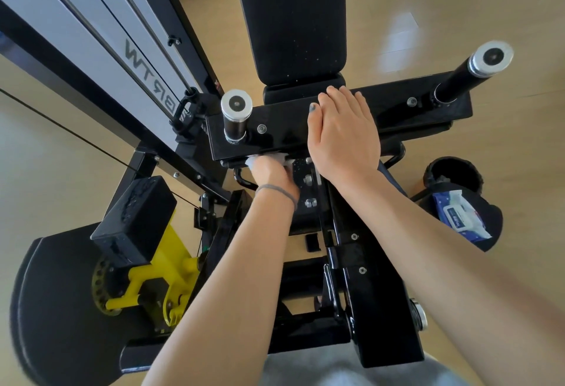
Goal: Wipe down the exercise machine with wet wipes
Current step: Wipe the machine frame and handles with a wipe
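Under the front edge of the glossy black steel crossbeam (275,129) of the exercise machine, the left hand (270,171) pinched a crumpled white wet wipe (260,159). The right hand (342,132) lay flat on the beam, fingers straight. Best practice, I judged: steady pressure, overlapping strokes, and a fresh sheet from the blue-and-white wipe packet (461,216) nearby.

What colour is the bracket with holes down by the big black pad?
Bright yellow bracket, clearest in the head view.

Left hand (270,171) curled, right hand (344,135) flat, fingers straight.
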Available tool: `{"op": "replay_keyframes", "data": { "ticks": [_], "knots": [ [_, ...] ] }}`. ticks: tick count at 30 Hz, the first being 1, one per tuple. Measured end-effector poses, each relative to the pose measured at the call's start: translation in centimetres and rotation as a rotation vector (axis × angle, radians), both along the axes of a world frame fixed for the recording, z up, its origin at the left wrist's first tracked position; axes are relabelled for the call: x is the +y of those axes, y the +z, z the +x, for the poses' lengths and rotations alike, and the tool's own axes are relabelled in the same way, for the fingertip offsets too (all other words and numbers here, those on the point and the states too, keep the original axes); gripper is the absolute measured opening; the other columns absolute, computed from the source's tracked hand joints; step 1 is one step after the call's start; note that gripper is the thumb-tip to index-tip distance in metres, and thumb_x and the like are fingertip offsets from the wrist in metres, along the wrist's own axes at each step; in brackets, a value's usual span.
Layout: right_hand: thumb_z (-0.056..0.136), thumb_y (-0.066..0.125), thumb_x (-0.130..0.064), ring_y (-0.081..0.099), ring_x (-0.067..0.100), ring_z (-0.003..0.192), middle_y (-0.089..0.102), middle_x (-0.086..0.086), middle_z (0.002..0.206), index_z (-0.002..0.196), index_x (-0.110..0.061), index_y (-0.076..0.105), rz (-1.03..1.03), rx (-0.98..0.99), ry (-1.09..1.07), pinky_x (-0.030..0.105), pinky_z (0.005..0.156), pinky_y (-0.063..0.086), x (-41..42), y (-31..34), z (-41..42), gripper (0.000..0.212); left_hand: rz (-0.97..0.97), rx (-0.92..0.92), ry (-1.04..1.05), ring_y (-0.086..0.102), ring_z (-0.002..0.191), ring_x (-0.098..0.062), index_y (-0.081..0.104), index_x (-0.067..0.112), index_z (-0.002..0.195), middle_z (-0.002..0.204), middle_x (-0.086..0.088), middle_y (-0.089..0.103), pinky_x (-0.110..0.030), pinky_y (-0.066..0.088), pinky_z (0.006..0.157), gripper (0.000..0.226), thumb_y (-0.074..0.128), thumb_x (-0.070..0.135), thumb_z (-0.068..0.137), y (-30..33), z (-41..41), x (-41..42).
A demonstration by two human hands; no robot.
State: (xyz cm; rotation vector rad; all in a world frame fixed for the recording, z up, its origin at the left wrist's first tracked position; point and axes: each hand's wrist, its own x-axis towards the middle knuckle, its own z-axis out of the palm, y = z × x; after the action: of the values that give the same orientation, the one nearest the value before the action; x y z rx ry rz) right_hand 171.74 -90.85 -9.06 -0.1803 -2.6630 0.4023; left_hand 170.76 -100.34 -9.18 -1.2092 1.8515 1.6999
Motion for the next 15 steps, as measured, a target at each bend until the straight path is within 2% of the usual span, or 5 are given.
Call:
{"op": "replay_keyframes", "data": {
  "ticks": [1, 4, 7, 10, 15],
  "knots": [
    [0.108, 0.022, -0.035, 0.046, 0.029, 0.141, 0.059, 0.011, 0.143, 0.135, -0.006, 0.061, 0.001, 0.005, -0.003, 0.043, 0.124, 0.025, 0.0, 0.0, 0.0, 0.055, -0.092, 0.045, -0.105, 0.057, 0.118, -0.019, 0.043, 0.018, 0.144, 0.141, -0.005, 0.054, -0.031, 0.049, 0.096, 0.044, 0.026, 0.033, 0.107, -0.5, 0.1, 0.0],
    [0.108, 0.020, -0.035, 0.044, 0.027, 0.141, 0.057, 0.009, 0.144, 0.137, -0.007, 0.060, 0.012, -0.011, -0.008, 0.042, 0.124, 0.024, 0.2, 0.0, 0.0, 0.056, 0.439, -0.054, 0.189, 0.059, 0.087, -0.024, 0.061, 0.014, 0.103, 0.096, -0.008, 0.063, -0.038, 0.052, 0.091, 0.026, 0.035, 0.020, 0.104, 0.8, 0.9, 0.5],
    [0.108, 0.021, -0.034, 0.043, 0.026, 0.142, 0.056, 0.009, 0.145, 0.138, -0.008, 0.059, 0.021, -0.026, 0.005, 0.041, 0.125, 0.022, 0.3, 0.1, 0.1, 0.056, -0.059, -0.016, -0.297, 0.059, 0.115, -0.029, 0.050, 0.003, 0.138, 0.127, -0.012, 0.061, -0.034, 0.048, 0.100, 0.043, 0.045, 0.029, 0.105, -0.1, 0.5, -0.9],
    [0.108, 0.022, -0.034, 0.043, 0.026, 0.142, 0.056, 0.009, 0.145, 0.137, -0.007, 0.060, 0.020, -0.029, 0.016, 0.041, 0.125, 0.023, 0.4, 0.1, 0.2, 0.054, -0.124, -0.020, -0.246, 0.040, 0.140, -0.032, 0.028, -0.007, 0.150, 0.153, -0.020, 0.039, -0.010, 0.043, 0.096, 0.059, 0.047, 0.026, 0.106, -0.2, -0.9, -3.3],
    [0.108, 0.021, -0.036, 0.042, 0.026, 0.143, 0.056, 0.009, 0.146, 0.138, -0.008, 0.058, -0.003, -0.043, 0.017, 0.041, 0.125, 0.022, 0.4, 0.3, 0.2, 0.055, -0.393, -0.031, -0.263, 0.028, 0.148, -0.028, 0.016, 0.008, 0.158, 0.163, -0.009, 0.024, -0.031, 0.025, 0.117, 0.072, 0.046, 0.044, 0.104, -0.3, -2.1, -7.9]
  ]
}}
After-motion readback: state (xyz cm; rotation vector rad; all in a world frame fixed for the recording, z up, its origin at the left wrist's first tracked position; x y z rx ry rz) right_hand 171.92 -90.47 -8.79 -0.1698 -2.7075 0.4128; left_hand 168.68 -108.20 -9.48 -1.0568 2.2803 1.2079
